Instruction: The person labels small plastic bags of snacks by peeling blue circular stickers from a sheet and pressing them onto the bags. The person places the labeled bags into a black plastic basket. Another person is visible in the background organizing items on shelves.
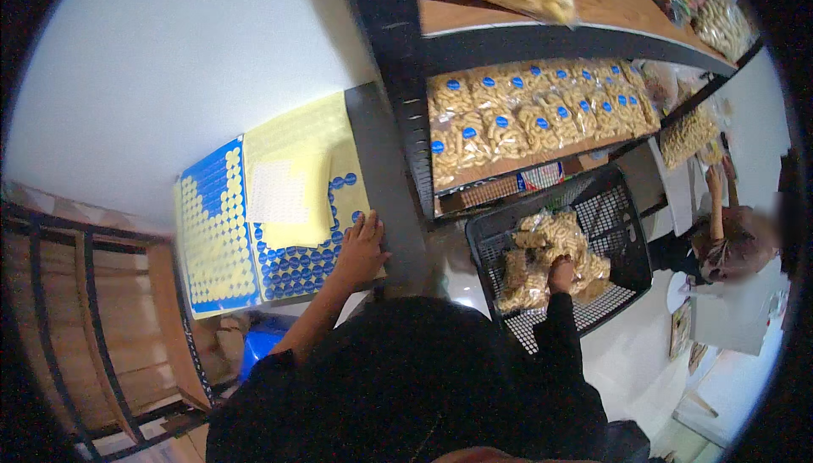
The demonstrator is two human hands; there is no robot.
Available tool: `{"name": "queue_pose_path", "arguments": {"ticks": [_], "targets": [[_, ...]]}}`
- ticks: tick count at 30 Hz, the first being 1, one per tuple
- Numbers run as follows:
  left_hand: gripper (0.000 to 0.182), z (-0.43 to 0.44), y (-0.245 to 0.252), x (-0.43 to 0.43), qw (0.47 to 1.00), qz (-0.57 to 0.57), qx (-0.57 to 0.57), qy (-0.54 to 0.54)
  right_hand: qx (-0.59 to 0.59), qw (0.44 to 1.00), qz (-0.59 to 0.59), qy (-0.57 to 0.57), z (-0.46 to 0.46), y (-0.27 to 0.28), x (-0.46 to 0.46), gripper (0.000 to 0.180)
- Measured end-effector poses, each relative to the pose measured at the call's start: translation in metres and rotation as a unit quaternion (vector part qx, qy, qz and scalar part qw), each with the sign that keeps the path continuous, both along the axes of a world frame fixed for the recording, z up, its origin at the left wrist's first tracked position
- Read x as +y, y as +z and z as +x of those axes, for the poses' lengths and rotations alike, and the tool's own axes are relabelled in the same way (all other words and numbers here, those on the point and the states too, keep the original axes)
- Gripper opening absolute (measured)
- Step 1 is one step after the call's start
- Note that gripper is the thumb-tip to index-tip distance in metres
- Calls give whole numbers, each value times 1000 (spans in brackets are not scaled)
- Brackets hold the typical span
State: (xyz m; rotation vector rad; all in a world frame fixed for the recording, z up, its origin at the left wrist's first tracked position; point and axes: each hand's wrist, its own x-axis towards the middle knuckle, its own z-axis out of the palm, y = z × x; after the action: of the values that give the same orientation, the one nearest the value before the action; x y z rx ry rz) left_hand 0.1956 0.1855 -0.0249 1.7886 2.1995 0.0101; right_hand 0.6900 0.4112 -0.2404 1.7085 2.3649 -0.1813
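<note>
My left hand (362, 250) lies on the right edge of a yellow sheet of round blue stickers (295, 272), its fingertips beside a single sticker. Next to it on the left is a blue sheet (216, 228) with many round gaps where stickers were peeled. A stack of pale yellow paper (298, 199) covers part of the sticker sheet. On my right stands a black plastic basket (619, 241) holding clear bags of curled, light-brown snacks (552, 231). My right hand (561, 274) reaches into it, fingers closed on one of the bags; its grip is partly hidden.
Behind the basket, a wooden shelf (483, 171) holds rows of snack bags (546, 123) with blue stickers. A dark metal post (400, 82) stands between sheets and shelf. Another person (730, 241) is at the far right. A wooden rack (127, 323) stands at left.
</note>
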Motion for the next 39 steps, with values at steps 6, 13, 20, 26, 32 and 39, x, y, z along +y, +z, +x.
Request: {"name": "queue_pose_path", "arguments": {"ticks": [6, 13, 20, 26, 32, 39], "targets": [[64, -9, -7, -6, 999, 53, -10, -11, 344, 934, 94, -2, -70, 125, -15, 5], [63, -37, 4, -13, 964, 172, -201, -38, 521, 835, -166, -65, -174, 271, -65, 6], [48, -59, 48, -36, 814, 98, -566, 87, 622, 742, -250, -35, -296, 271, -109, 11], [36, -102, 47, -54, 681, 142, -669, 261, 625, 706, -322, -79, -392, 246, -160, 9], [43, -150, 28, -88, 605, 177, -700, 334, 654, 702, -278, -25, -456, 254, -205, 6], [66, -183, 20, -128, 554, 194, -739, 330, 573, 786, -120, 199, -510, 270, -254, 10]]}}
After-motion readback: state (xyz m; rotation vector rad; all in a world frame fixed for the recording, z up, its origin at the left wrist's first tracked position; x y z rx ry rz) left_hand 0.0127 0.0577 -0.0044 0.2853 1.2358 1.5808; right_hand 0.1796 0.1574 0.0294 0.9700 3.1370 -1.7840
